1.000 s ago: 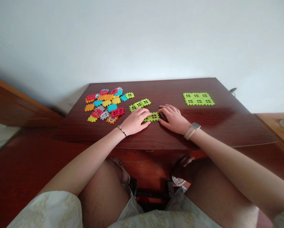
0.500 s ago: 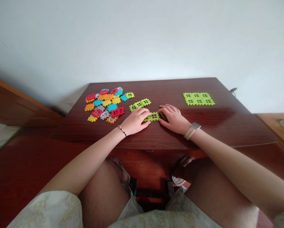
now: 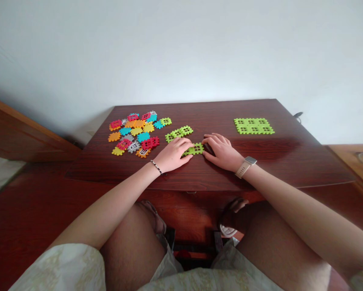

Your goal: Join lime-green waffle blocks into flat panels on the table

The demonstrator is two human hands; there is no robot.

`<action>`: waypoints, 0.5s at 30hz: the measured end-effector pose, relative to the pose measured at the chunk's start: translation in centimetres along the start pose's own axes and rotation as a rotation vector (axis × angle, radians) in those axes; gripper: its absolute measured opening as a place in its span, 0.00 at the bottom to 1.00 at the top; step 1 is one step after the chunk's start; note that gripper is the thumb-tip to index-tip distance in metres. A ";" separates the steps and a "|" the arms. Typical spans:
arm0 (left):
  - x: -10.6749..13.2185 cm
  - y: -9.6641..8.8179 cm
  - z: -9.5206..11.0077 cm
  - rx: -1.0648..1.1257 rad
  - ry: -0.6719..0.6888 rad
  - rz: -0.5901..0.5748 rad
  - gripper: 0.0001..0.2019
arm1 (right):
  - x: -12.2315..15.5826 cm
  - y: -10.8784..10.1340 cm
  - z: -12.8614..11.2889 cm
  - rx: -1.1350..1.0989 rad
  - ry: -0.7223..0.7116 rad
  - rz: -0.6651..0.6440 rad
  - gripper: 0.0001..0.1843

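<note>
Two or so joined green window tiles [image 3: 198, 148] lie on the table before me, their left part covered by fingers. My left hand [image 3: 174, 155] is closed around the left end, thumb on the near edge and fingers on the far one. At the right end, my right hand [image 3: 221, 151] pinches the strip's edge between thumb and forefinger, its other fingers bent. Just beyond my left hand lies a loose strip of green window tiles [image 3: 179, 133]. Farther right, a green panel of several joined window tiles [image 3: 253, 126] lies flat.
A heap of red, orange, yellow, blue, grey and white interlocking tiles [image 3: 136, 131] covers the table's left side. The dark wooden table [image 3: 217, 113] backs onto a pale wall [image 3: 193, 48]. Its front edge runs just above my knees.
</note>
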State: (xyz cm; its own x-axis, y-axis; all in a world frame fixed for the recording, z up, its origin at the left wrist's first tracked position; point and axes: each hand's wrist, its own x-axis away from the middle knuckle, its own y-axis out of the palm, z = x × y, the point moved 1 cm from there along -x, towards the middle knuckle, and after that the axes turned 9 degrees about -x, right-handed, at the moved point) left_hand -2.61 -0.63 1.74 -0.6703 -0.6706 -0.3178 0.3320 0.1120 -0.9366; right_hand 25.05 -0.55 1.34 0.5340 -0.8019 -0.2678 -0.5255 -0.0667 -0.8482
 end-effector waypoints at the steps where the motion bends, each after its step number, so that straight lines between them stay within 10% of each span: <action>1: 0.0 0.0 0.0 -0.001 0.000 0.000 0.15 | 0.0 0.0 0.0 0.002 -0.001 -0.001 0.20; 15: -0.1 0.1 0.0 -0.007 0.002 -0.005 0.15 | 0.0 0.0 0.0 0.004 0.012 -0.010 0.20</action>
State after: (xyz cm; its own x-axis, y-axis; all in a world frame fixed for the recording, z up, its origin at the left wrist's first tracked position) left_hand -2.54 -0.57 1.70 -0.6732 -0.6699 -0.3130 0.3239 0.1134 -0.9393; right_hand 25.05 -0.52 1.31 0.5312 -0.8083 -0.2541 -0.5175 -0.0721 -0.8527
